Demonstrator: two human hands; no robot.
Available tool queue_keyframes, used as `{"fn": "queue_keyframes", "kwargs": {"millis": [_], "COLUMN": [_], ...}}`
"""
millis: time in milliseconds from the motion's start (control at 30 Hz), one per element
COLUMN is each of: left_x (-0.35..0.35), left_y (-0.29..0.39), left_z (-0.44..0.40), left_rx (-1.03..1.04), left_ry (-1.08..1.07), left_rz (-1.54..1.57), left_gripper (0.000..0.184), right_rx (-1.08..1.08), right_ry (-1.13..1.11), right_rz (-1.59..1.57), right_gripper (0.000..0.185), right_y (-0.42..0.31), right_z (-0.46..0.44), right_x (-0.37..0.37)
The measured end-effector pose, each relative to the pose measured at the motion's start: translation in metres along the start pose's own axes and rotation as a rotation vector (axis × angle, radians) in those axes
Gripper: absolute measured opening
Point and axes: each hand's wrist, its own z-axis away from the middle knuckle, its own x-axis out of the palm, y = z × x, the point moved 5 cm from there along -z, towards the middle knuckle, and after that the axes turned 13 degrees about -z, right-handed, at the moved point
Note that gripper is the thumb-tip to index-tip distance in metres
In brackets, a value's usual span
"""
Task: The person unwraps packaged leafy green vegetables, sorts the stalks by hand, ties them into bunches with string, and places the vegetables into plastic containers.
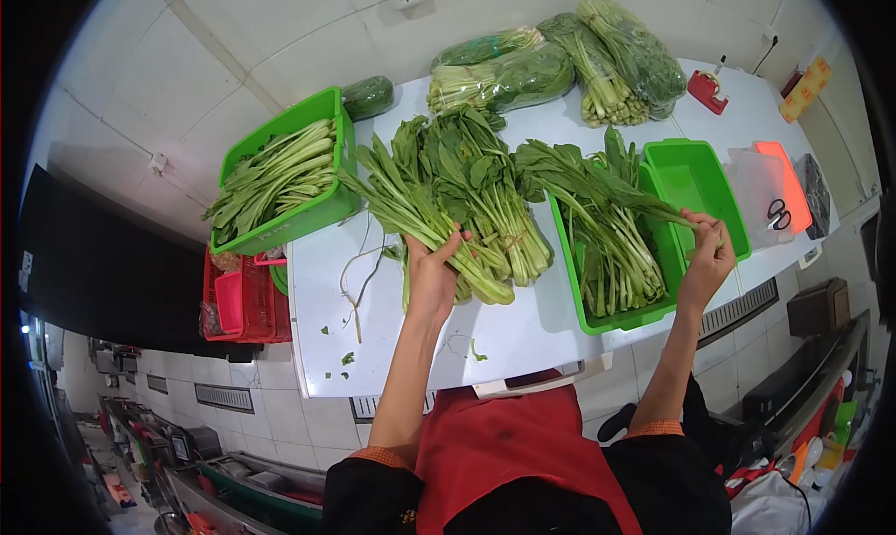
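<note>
My left hand (434, 278) is closed around a bunch of long-stemmed leafy greens (401, 204), held over the white table. Right behind it lies a pile of the same greens (476, 180), some tied together near the stem ends. My right hand (709, 246) pinches the stem end of a single leafy green stalk (625, 194), whose leaf stretches left across a green tub. That tub (586, 322) holds many stalks, their stem ends toward me. Beside it, a second green tub (695, 166) sits partly behind my right hand.
Another green tub (280, 232) full of stalks stands at the table's left edge. Plastic-wrapped greens (523, 73) lie along the wall. Toward the right are a red tape dispenser (707, 91), scissors (777, 215) and an orange-edged container (789, 185). Leaf scraps (347, 359) dot the white table (373, 372).
</note>
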Motion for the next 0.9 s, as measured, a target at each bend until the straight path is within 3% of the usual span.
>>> {"fn": "queue_keyframes", "kwargs": {"millis": [133, 200, 233, 300, 367, 433, 500, 533, 600, 633, 700, 767, 867, 900], "left_x": [0.003, 0.004, 0.007, 0.003, -0.002, -0.011, -0.02, -0.024, -0.024, -0.024, -0.02, -0.006, 0.005, 0.005], "left_y": [-0.003, -0.006, -0.006, -0.008, -0.017, -0.022, -0.034, -0.034, -0.029, -0.029, -0.026, -0.012, -0.016, -0.021], "left_z": [0.003, 0.009, 0.013, 0.019, 0.019, 0.018, 0.014, 0.017, 0.019, 0.021, 0.026, 0.035, 0.036, 0.036], "left_rx": [0.071, 0.062, 0.048, 0.042, -0.007, -0.01, -0.099, -0.101, -0.09, -0.094, -0.155, -0.121, -0.088, -0.089], "left_ry": [-0.064, -0.091, -0.12, -0.098, -0.185, -0.173, -0.206, -0.201, -0.309, -0.307, -0.296, -0.274, -0.254, -0.241], "left_rz": [-0.018, 0.002, 0.025, 0.073, 0.261, 0.242, 0.332, 0.335, 0.268, 0.27, 0.358, 0.267, 0.107, 0.034], "left_gripper": [0.047, 0.046, 0.045, 0.037, 0.024, 0.016, 0.023, 0.023, 0.035, 0.035, 0.043, 0.041, 0.04, 0.039], "right_rx": [-0.099, -0.101, -0.108, 0.087, 0.04, 0.0, -0.383, -0.383, -0.568, -0.567, -0.469, -0.123, -0.131, 0.0], "right_ry": [-0.139, -0.175, -0.177, -0.366, -0.49, -0.612, -0.582, -0.588, -0.341, -0.345, -0.51, -0.733, -0.771, -0.787], "right_rz": [-0.334, 0.432, 0.427, 0.695, 0.832, 0.976, 1.206, 1.207, 1.313, 1.316, 0.794, 0.329, 0.253, 0.212], "right_gripper": [0.005, 0.015, 0.015, 0.025, 0.025, 0.026, 0.026, 0.026, 0.027, 0.027, 0.032, 0.03, 0.028, 0.026], "right_y": [0.023, 0.034, 0.037, 0.061, 0.113, 0.122, 0.107, 0.091, 0.031, 0.014, -0.015, -0.029, -0.047, -0.038], "right_z": [-0.004, 0.002, 0.007, 0.022, 0.032, 0.044, 0.048, 0.05, 0.053, 0.056, 0.067, 0.092, 0.111, 0.111], "right_x": [0.024, 0.043, 0.052, 0.069, 0.06, 0.061, 0.068, 0.073, 0.09, 0.099, 0.122, 0.151, 0.185, 0.191]}}
